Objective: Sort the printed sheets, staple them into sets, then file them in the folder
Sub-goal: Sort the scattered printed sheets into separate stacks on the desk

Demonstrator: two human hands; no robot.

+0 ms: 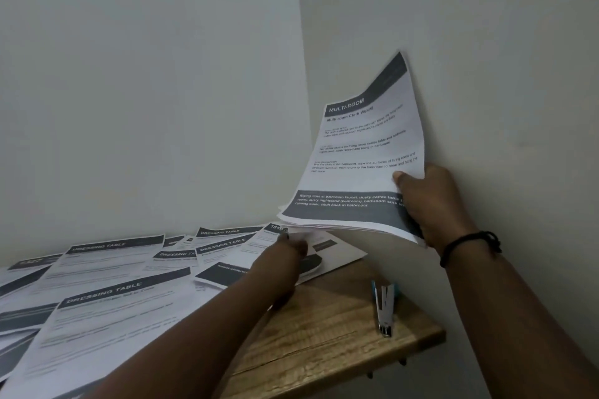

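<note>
My right hand [431, 204] grips a stack of printed sheets [359, 152] by its right edge and holds it upright against the corner wall; the top page is headed "MULTI-ROOM". My left hand [288, 249] reaches forward under the stack's lower left corner, over the sheets lying on the table, and its fingertips touch paper there. Whether it pinches a sheet is hidden. Several loose sheets headed "DRESSING TABLE" [107, 298] are spread across the left of the wooden table [327, 330]. A stapler [383, 308] with a blue body lies on the bare wood at the right.
White walls meet in a corner [301, 74] right behind the table. The table's right edge [437, 337] ends close to the right wall. Bare wood shows only around the stapler. No folder is in view.
</note>
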